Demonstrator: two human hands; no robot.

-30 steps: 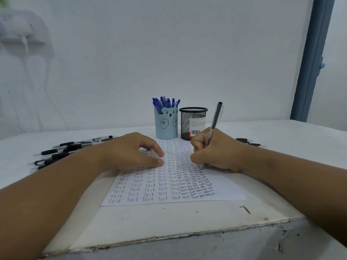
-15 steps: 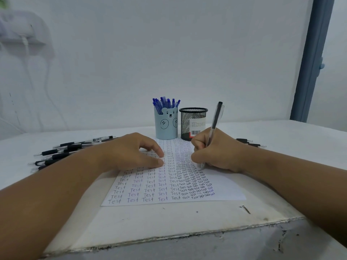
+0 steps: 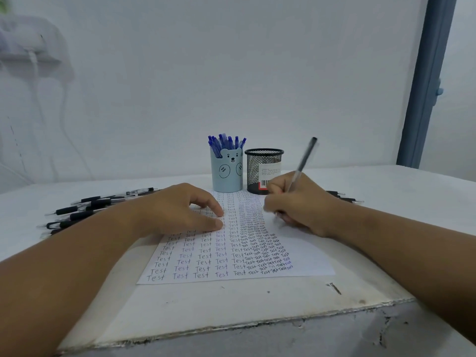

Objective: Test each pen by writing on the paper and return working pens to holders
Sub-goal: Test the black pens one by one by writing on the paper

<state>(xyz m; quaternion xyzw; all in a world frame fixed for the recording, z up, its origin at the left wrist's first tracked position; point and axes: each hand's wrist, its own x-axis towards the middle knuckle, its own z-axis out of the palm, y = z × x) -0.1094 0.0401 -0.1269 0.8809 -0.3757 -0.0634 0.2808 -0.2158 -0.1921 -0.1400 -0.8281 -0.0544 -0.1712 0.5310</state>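
Observation:
A white sheet of paper (image 3: pixel 304 258) covered in rows of the word "Test" lies on the table. My left hand (image 3: pixel 177 210) presses on the paper's upper left part with straight fingers. My right hand (image 3: pixel 301 202) grips a black-capped pen (image 3: pixel 304 161), its tip down at the paper's upper right part. Behind the paper stand a light blue bear-faced holder (image 3: pixel 228 173) full of blue pens and a black mesh holder (image 3: pixel 264 171). Several black pens (image 3: pixel 85 210) lie loose at the left.
More black pens (image 3: pixel 345 198) lie to the right behind my right wrist. The white table (image 3: pixel 206 313) has a chipped front edge and a dark nail mark (image 3: pixel 334 288) near the paper's right corner. A wall stands close behind the holders.
My right hand has shifted slightly up and right on the paper, and the pen now tilts more to the right. My left hand has stayed in place.

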